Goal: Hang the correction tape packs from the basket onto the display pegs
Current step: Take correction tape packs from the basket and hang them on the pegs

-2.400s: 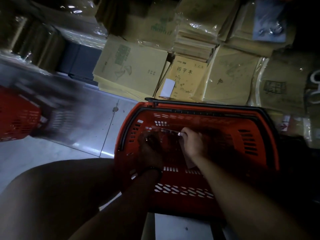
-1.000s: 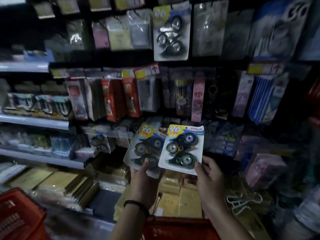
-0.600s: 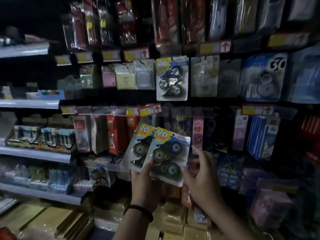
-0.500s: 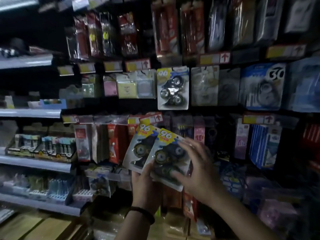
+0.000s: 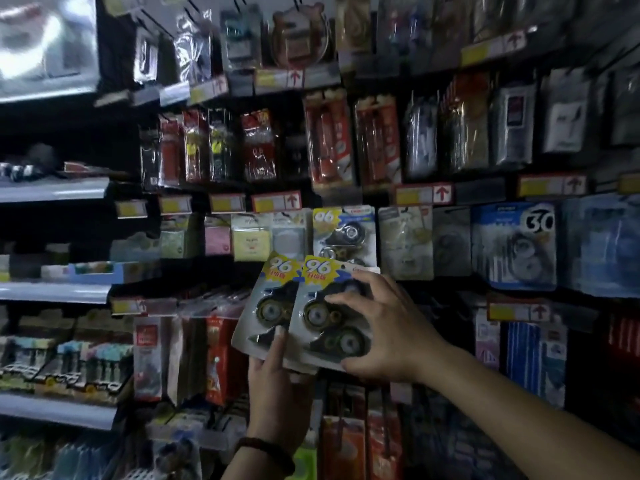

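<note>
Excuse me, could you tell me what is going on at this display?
A person is restocking correction tape. The left hand holds two packs fanned out from below, the left pack and the right pack, while the right hand grips the right one. A matching pack hangs on the pegs just above. Neither is hung yet.

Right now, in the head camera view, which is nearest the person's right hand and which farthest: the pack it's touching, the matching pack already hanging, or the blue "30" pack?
1. The front correction tape pack, under the right hand itself, its fingers on it.
2. The hanging 96 pack, on its peg just above the hand.
3. The blue 30 pack, farther off to the upper right.
</note>
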### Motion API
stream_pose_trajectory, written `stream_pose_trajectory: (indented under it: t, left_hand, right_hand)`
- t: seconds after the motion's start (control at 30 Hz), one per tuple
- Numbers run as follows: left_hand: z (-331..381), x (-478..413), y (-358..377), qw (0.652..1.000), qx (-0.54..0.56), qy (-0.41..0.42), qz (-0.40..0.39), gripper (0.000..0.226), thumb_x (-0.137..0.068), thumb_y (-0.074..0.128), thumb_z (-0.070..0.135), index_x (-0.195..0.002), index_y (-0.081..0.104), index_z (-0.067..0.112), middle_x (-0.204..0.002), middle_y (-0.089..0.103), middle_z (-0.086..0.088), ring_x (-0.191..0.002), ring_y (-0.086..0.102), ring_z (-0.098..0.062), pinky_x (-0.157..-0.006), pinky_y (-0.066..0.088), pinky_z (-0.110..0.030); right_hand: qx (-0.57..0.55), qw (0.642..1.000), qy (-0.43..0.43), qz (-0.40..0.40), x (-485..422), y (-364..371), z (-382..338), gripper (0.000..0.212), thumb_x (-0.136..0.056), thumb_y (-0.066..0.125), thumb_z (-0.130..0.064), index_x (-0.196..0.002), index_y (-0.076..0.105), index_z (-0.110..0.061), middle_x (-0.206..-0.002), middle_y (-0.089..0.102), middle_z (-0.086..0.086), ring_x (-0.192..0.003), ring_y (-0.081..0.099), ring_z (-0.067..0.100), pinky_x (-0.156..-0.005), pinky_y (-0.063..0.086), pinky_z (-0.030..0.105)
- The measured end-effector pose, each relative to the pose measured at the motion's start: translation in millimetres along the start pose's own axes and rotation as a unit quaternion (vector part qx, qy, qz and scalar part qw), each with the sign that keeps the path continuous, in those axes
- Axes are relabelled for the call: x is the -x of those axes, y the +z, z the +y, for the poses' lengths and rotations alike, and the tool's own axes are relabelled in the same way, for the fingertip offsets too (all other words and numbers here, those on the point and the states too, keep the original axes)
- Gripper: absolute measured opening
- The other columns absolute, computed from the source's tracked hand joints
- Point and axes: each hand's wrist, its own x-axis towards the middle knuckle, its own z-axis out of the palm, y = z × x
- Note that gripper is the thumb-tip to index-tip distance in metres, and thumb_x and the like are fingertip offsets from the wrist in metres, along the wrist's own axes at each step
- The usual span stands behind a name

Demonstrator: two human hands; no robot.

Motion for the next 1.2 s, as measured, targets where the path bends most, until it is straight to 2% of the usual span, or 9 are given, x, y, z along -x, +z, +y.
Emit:
stream_pose_trajectory:
  t: [0.07, 0.1, 0.2, 0.3, 0.5, 0.7, 1.0, 1.13, 1.2]
  left_hand:
    - [10.2, -12.7, 1.9, 0.999, 0.018, 0.026, 0.016, 0.039, -0.106, 0.058, 0.024, -0.145, 0.056, 0.016, -0.129, 0.071, -0.012, -0.089, 0.078, -0.025, -0.067, 0.066, -0.041]
    - [16.3, -19.5, 1.9, 0.998, 0.016, 0.053, 0.034, 0.037, -0.106, 0.059, 0.022, -0.143, 0.057, 0.020, -0.129, 0.072, -0.009, -0.092, 0.078, -0.023, -0.069, 0.065, -0.038]
    - [31.9, -35.5, 5.5, 0.985, -0.026, 0.153, 0.081, 0.031, -0.103, 0.064, 0.016, -0.131, 0.064, 0.028, -0.130, 0.073, -0.004, -0.119, 0.071, -0.025, -0.103, 0.056, -0.046]
    - [39.9, -44.4, 11.1, 0.976, -0.062, 0.181, 0.103, 0.032, -0.099, 0.071, 0.015, -0.130, 0.067, 0.019, -0.120, 0.075, -0.004, -0.111, 0.071, -0.022, -0.106, 0.053, -0.044]
    - [46.5, -60.0, 15.3, 0.983, -0.062, 0.146, 0.091, 0.026, -0.092, 0.080, 0.023, -0.118, 0.073, 0.022, -0.114, 0.080, -0.001, -0.111, 0.075, -0.025, -0.105, 0.055, -0.056]
    - [47.1, -66.5, 24.5, 0.991, -0.018, 0.126, 0.051, 0.031, -0.096, 0.074, 0.019, -0.127, 0.068, 0.024, -0.114, 0.078, 0.002, -0.106, 0.076, -0.017, -0.086, 0.062, -0.037]
    - [36.3, -70.5, 29.2, 0.995, -0.015, 0.087, 0.039, 0.031, -0.093, 0.077, 0.016, -0.123, 0.070, 0.020, -0.115, 0.080, -0.005, -0.107, 0.077, -0.028, -0.089, 0.062, -0.047]
    - [31.7, -66.9, 32.6, 0.997, -0.017, 0.069, 0.033, 0.030, -0.092, 0.077, 0.015, -0.120, 0.069, 0.021, -0.112, 0.080, -0.006, -0.104, 0.078, -0.029, -0.084, 0.064, -0.046]
    - [28.5, -66.3, 35.6, 0.998, -0.017, 0.059, 0.030, 0.033, -0.091, 0.078, 0.014, -0.123, 0.068, 0.020, -0.115, 0.079, -0.007, -0.104, 0.078, -0.029, -0.079, 0.065, -0.043]
  right_hand:
    - [0.044, 0.999, -0.006, 0.019, -12.6, -5.9, 6.4, 0.097, -0.062, 0.078, -0.064, -0.151, 0.041, -0.053, -0.164, 0.019, 0.000, -0.153, 0.014, 0.022, -0.123, 0.026, 0.041]
    - [0.069, 0.997, -0.006, 0.023, -19.2, -8.1, 10.0, 0.097, -0.063, 0.076, -0.065, -0.152, 0.041, -0.051, -0.164, 0.020, 0.002, -0.152, 0.014, 0.024, -0.123, 0.025, 0.043]
    - [0.163, 0.986, -0.013, 0.023, -39.9, -8.9, 22.2, 0.096, -0.064, 0.072, -0.065, -0.153, 0.043, -0.045, -0.166, 0.022, 0.008, -0.153, 0.017, 0.032, -0.123, 0.027, 0.051]
    - [0.226, 0.973, -0.025, 0.043, -60.5, -4.9, 34.8, 0.096, -0.060, 0.078, -0.062, -0.149, 0.051, -0.039, -0.162, 0.030, 0.015, -0.148, 0.027, 0.037, -0.116, 0.038, 0.058]
    - [0.271, 0.961, -0.020, 0.045, -97.2, -1.6, 43.8, 0.100, -0.059, 0.089, -0.046, -0.151, 0.052, -0.035, -0.166, 0.027, 0.021, -0.151, 0.028, 0.044, -0.115, 0.040, 0.060]
    - [0.300, 0.953, 0.018, 0.034, -117.8, -6.8, 43.9, 0.100, -0.077, 0.080, -0.048, -0.162, 0.028, -0.037, -0.172, 0.002, 0.018, -0.157, 0.005, 0.041, -0.125, 0.022, 0.058]
    - [0.300, 0.953, 0.025, 0.025, -122.7, -6.6, 49.0, 0.102, -0.075, 0.080, -0.055, -0.161, 0.027, -0.043, -0.171, 0.007, 0.014, -0.157, 0.007, 0.036, -0.124, 0.023, 0.056]
    - [0.288, 0.957, 0.026, 0.017, -118.0, -5.0, 45.8, 0.098, -0.080, 0.077, -0.045, -0.162, 0.024, -0.038, -0.173, -0.002, 0.018, -0.159, 0.001, 0.040, -0.126, 0.018, 0.058]
    - [0.261, 0.964, 0.011, 0.048, -110.8, -1.8, 42.8, 0.090, -0.081, 0.071, -0.048, -0.161, 0.033, -0.030, -0.172, 0.005, 0.020, -0.159, 0.006, 0.040, -0.126, 0.022, 0.060]
